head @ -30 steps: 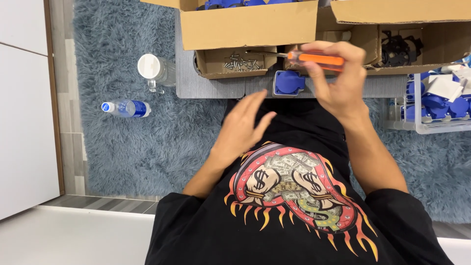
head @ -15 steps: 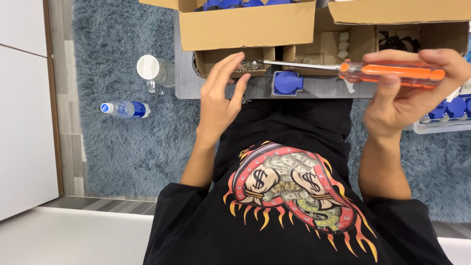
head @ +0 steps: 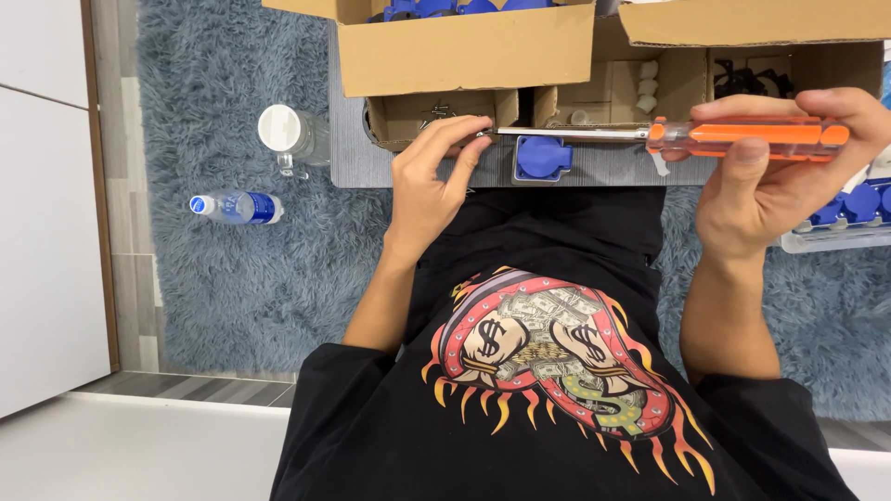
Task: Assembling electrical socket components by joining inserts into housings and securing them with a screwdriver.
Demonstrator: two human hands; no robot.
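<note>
My right hand (head: 780, 176) grips the orange handle of a long screwdriver (head: 742, 136), held level with its metal shaft pointing left. My left hand (head: 432, 181) pinches the shaft's tip with thumb and fingers, beside a small cardboard compartment holding screws (head: 436, 113). Whether a screw is between those fingertips I cannot tell. A blue round socket part (head: 543, 156) lies on the grey board (head: 353, 167) just below the shaft.
Open cardboard boxes (head: 464, 51) stand along the top, one with blue parts. A clear tray (head: 835, 237) of blue parts sits at right. A jar with a white lid (head: 290, 134) and a lying water bottle (head: 234, 206) rest on the blue shaggy rug.
My right hand swung the screwdriver out to the right and levelled it. My left hand rose from my lap to the box edge and closed on the shaft's tip.
</note>
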